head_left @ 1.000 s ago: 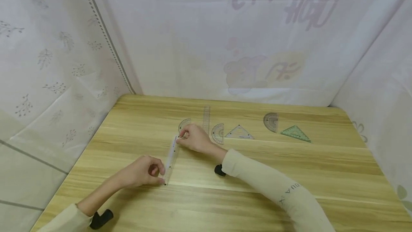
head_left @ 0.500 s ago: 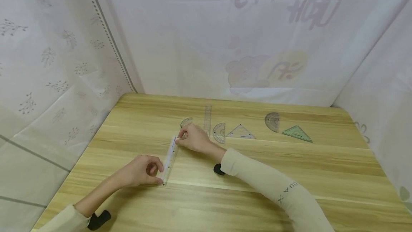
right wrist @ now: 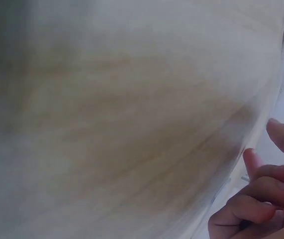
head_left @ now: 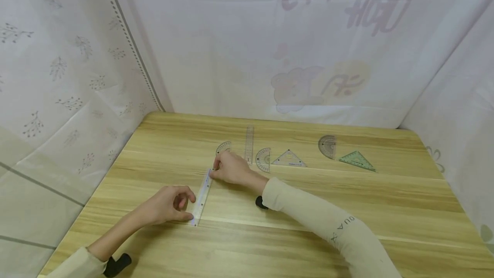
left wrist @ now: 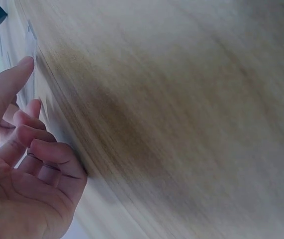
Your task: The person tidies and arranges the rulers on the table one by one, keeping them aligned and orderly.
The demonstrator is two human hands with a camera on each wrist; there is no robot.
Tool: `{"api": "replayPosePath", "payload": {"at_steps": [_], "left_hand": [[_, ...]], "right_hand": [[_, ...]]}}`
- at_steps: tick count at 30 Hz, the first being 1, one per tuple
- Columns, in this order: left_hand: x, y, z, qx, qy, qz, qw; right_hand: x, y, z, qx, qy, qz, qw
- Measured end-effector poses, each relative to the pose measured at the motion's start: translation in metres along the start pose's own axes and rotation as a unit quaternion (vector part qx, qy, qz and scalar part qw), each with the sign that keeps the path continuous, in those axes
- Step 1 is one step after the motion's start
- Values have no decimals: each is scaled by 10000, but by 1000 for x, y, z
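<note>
A clear ruler lies slanted on the wooden table between the two hands. At its far end my right hand holds it between thumb and index finger. My left hand is at its near end, thumb tip touching the edge and the other fingers loosely bent, the index fingertip just beside the edge. In the left wrist view, a thin clear strip of the ruler shows by the thumb. The right wrist view shows bent fingers, with their contact on the ruler unclear.
Behind the right hand lie a partly covered protractor, a second clear ruler, another protractor and a clear set square. Farther right are a grey protractor and a green set square. Printed curtains enclose the table.
The ruler has slid slightly toward the person, along with the right hand. The left index finger has come slightly away from the ruler's edge; the left thumb stays near the end.
</note>
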State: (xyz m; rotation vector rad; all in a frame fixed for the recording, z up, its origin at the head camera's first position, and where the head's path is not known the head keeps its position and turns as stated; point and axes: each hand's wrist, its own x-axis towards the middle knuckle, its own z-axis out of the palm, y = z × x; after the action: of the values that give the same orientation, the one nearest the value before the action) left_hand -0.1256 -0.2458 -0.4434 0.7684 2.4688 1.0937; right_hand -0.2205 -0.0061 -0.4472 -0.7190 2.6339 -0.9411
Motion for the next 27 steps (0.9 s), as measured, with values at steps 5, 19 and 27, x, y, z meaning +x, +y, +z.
{"api": "replayPosePath", "payload": {"at_steps": [5, 19, 27], "left_hand": [[0, 1, -1, -33, -17, 18, 10000], [1, -2, 0, -274, 163, 235, 9992], [7, 0, -1, -297, 380, 500, 9976]], "right_hand": [[1, 0, -6, 1, -205, -219, 9996], [-1, 12, -21, 1775, -1049, -1083, 9725], [-4, 11, -28, 1860, -1057, -1367, 9672]]}}
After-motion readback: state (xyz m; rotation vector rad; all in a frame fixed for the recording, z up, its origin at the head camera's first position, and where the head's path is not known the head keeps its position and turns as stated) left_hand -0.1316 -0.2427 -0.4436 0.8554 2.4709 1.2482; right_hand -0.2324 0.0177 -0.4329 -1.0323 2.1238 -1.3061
